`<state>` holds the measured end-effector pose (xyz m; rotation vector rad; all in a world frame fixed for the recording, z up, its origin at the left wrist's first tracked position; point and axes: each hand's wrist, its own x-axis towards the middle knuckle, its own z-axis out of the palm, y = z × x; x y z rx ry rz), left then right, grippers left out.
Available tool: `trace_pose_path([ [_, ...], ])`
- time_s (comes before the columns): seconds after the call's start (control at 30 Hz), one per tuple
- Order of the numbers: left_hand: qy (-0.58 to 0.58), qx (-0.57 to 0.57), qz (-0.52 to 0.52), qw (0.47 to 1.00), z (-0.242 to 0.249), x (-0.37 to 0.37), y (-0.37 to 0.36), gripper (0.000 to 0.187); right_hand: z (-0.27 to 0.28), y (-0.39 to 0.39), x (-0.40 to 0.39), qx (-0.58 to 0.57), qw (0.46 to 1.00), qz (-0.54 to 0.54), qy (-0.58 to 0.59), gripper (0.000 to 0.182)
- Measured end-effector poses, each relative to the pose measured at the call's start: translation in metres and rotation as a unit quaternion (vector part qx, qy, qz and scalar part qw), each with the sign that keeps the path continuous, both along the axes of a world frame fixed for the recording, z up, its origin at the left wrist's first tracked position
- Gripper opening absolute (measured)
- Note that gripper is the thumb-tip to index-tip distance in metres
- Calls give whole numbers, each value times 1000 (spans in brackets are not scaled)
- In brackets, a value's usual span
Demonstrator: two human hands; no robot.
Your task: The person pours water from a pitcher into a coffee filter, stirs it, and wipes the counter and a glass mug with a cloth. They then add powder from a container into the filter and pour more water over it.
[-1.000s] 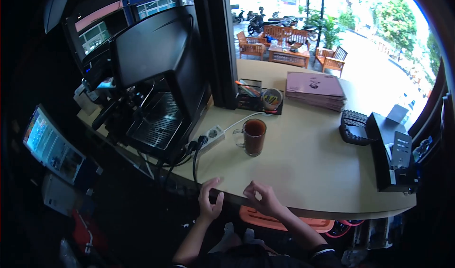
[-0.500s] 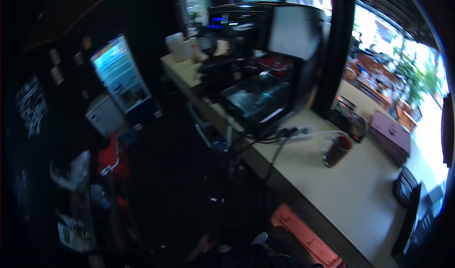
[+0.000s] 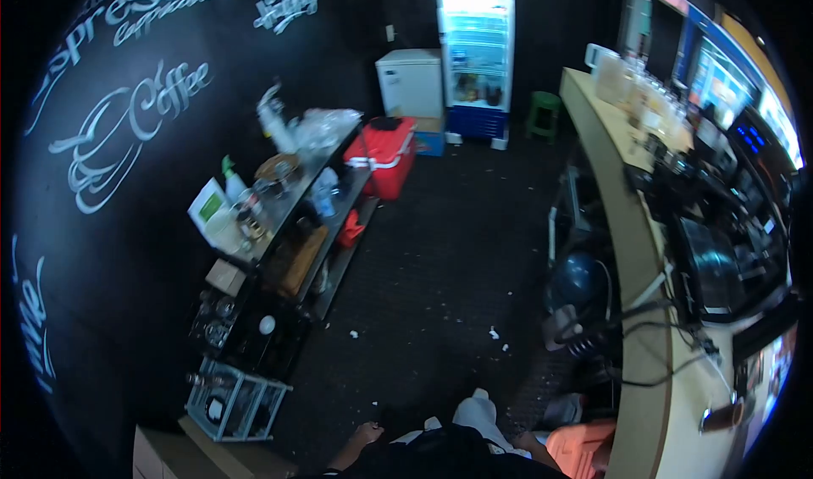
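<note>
Low in the head view, my left hand (image 3: pixel 369 432) hangs beside my body over the dark floor, its fingers loosely curled with nothing showing in them. On the other side of my dark top, my right hand (image 3: pixel 527 442) is only partly visible, and its fingers are hidden in shadow. Nearest to it stands a salmon-orange plastic piece (image 3: pixel 577 447) that looks like a stool or crate, at the foot of the counter. My light-coloured trouser leg and a shoe tip (image 3: pixel 479 398) show between the hands.
A long wooden counter (image 3: pixel 631 326) with cables and a black coffee machine (image 3: pixel 720 250) runs along the right. On the left are shelves (image 3: pixel 284 212), a grey rack (image 3: pixel 239 403) and a red cooler (image 3: pixel 389 157). A lit fridge (image 3: pixel 476 55) and green stool (image 3: pixel 543 115) stand at the back.
My view has swung left, from the counter towards the aisle and the chalk-lettered wall. The counter now lies at the right edge. Both hands stay low near my body.
</note>
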<state>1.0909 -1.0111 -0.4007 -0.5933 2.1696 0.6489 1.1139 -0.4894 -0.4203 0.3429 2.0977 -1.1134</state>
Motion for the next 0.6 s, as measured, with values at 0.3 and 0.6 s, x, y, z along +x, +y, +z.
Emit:
trace_pose_path([
  [0.3,-75,110,176,975,5,-10,-36,46,6,-88,-228,243,932,267,-36,48],
  [0.6,137,279,-25,950,0,-107,-79,39,17,-196,-467,122,953,251,118,34],
])
